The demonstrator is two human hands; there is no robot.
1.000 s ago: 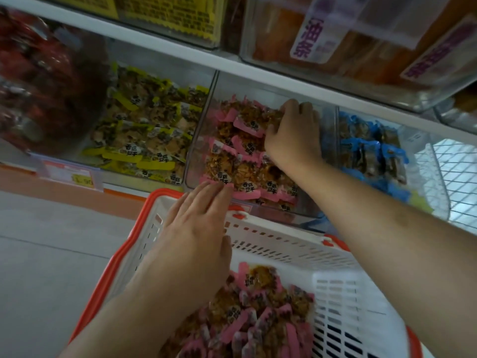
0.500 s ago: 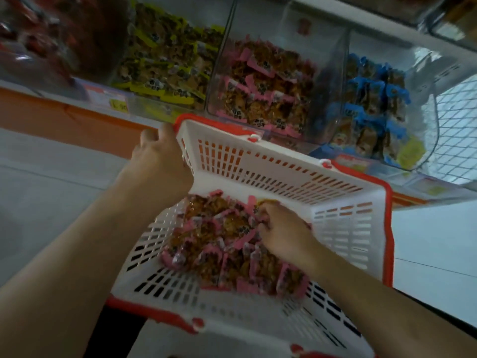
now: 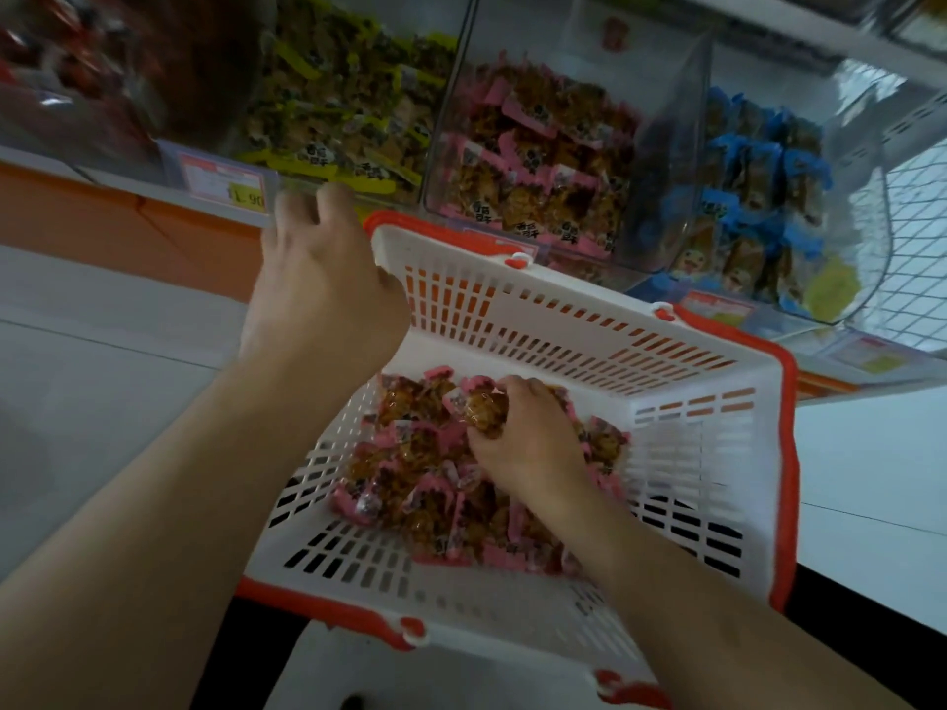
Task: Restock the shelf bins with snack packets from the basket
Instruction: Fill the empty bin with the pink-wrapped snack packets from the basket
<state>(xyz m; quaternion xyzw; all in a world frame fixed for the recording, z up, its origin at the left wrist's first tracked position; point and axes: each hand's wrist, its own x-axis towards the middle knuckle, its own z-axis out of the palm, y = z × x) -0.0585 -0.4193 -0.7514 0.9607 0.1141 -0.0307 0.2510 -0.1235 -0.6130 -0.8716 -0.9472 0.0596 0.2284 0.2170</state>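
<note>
Your right hand point(image 3: 528, 443) sits in the white basket point(image 3: 707, 453), fingers point(image 3: 512, 389) curled round a bunch of pink snack packets point(image 3: 410, 468) from the pile lying under and left of them. Your left hand point(image 3: 320, 299) holds the basket's far-left corner; its fingers there are blurred, grip unclear. Past both hands, on the shelf: pink-packet bin point(image 3: 538, 156) just beyond the basket rim, yellow-packet bin point(image 3: 348, 110) above your left fingers, blue-packet bin point(image 3: 758, 197) off to the right.
</note>
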